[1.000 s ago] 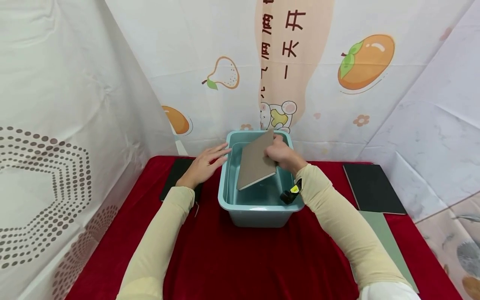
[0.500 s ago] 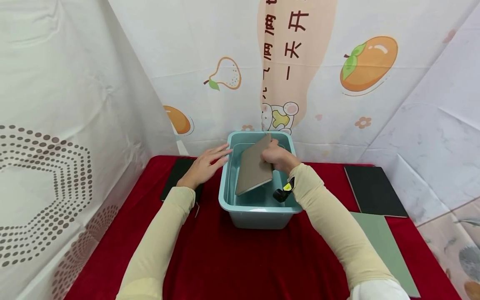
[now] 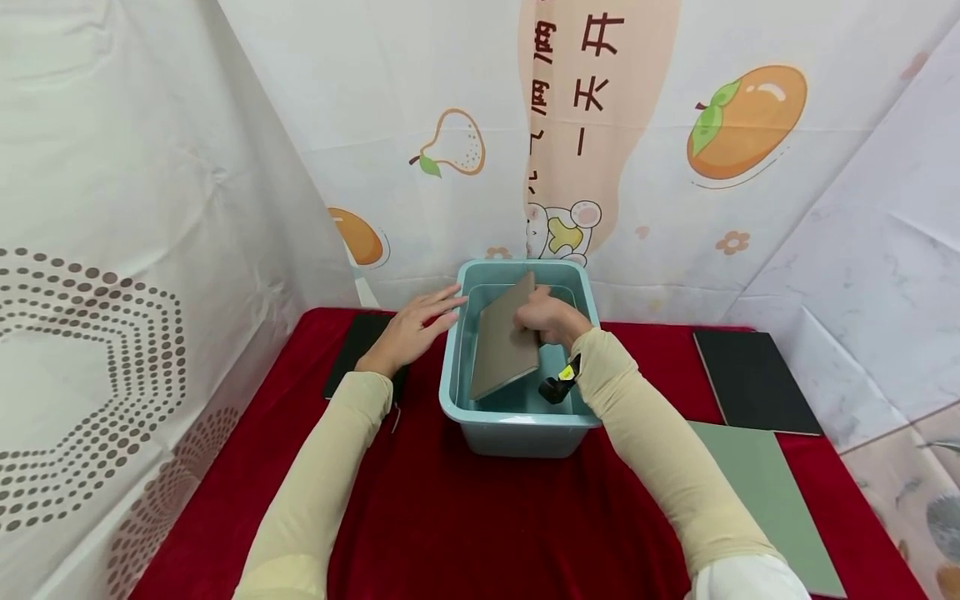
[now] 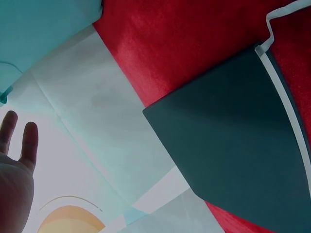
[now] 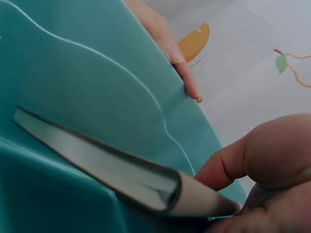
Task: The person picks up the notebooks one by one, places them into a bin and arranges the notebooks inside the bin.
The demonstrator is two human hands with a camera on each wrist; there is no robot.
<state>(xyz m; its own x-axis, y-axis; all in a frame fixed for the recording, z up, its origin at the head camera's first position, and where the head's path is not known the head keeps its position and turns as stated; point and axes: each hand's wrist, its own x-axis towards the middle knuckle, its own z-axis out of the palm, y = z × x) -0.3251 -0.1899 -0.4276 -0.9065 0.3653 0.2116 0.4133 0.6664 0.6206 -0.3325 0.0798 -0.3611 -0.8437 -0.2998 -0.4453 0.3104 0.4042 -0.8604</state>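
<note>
A light blue plastic basin (image 3: 517, 419) stands on the red cloth. My right hand (image 3: 551, 317) reaches inside it and grips a grey-brown hardcover notebook (image 3: 501, 350) by its right side. The notebook is tilted, lower at its near left end. In the right wrist view, the pale page edges (image 5: 102, 162) and rounded spine show, with the thumb and fingers on the spine end. My left hand (image 3: 411, 333) has its fingers stretched out, fingertips at the basin's left rim. Beneath that wrist lies a black notebook (image 4: 228, 131) with a white page edge and ribbon.
Right of the basin lies another black notebook (image 3: 757, 379). A sage-green notebook (image 3: 772, 500) sits nearer the front, partly covered by my right sleeve. White printed curtains (image 3: 420, 208) hang close behind the basin and along both sides.
My right hand has moved left and slightly down, carrying the notebook deeper into the basin toward its left wall. The left hand stays at the rim.
</note>
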